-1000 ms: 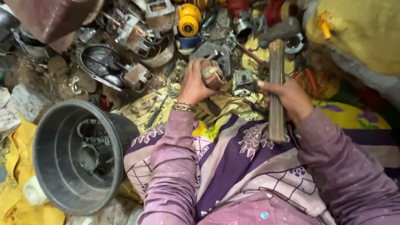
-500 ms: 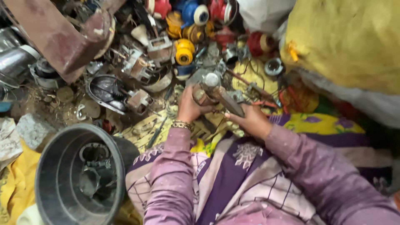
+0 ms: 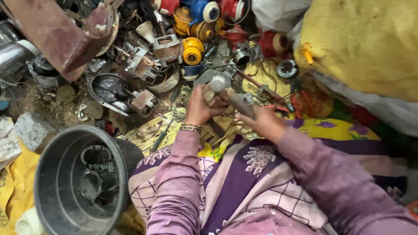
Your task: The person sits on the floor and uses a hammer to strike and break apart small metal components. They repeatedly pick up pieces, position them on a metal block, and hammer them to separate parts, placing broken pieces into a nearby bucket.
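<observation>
**Hammer head down on a motor part amid the scrap**

Fingers (image 3: 197, 96) of the left hand (image 3: 199, 109) are curled tight round a small brownish motor core (image 3: 210, 97), pinning it on the yellow cloth (image 3: 143, 130) at about twelve o'clock from the person's lap. Thin bangles (image 3: 190, 128) ring that wrist, and the mauve sleeve (image 3: 176, 182) runs back toward six o'clock.

Going from the left side: a big black bucket (image 3: 52, 165) sits at eight o'clock from the hands, with metal rings and bits lying in its bottom. Above it, at ten o'clock, a dark metal fan cover (image 3: 106, 89) and a wound motor stator (image 3: 143, 101) lie in the dirt. At twelve o'clock, beyond the core, stand a yellow spool-like part (image 3: 192, 50) and a blue one (image 3: 204, 11).

Right on the core rests the grey steel head of a hammer (image 3: 220, 82), touching it from above; its wooden handle slants down toward four o'clock into the right hand (image 3: 263, 122), whose fingers are wrapped fully round the shaft. Further right, at two o'clock, a bulging yellow sack (image 3: 365, 43) fills the corner. A purple-and-cream patterned cloth (image 3: 244, 174) covers the lap beneath both arms.
</observation>
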